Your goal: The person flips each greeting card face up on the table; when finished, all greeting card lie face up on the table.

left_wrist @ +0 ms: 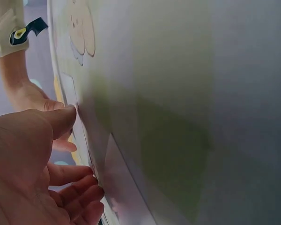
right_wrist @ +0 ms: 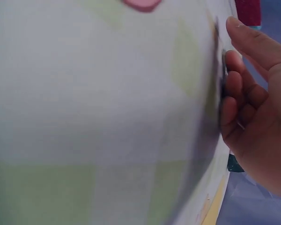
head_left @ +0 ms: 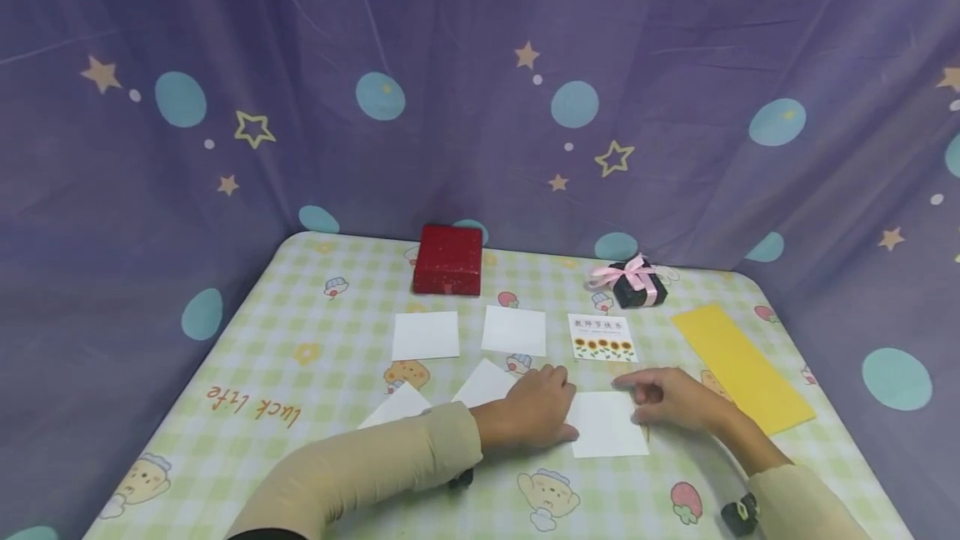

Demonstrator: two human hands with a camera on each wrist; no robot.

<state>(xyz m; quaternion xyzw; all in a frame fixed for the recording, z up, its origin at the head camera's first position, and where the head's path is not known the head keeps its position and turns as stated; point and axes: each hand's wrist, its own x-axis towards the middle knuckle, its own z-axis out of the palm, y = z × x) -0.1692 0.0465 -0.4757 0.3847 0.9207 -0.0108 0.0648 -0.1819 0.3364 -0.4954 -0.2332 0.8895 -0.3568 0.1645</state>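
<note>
Card (head_left: pixel 606 433), white | left grip (head_left: pixel 534 408) spread, left edge | right grip (head_left: pixel 681 398) spread, right edge | gap to sunflower card (head_left: pixel 602 335)

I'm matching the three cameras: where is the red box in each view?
Head: the red box sits just left of centre, at the table's far side.
Left wrist: not visible.
Right wrist: upper right, cut off by the top edge.
Shared landmark: the right hand.
</note>
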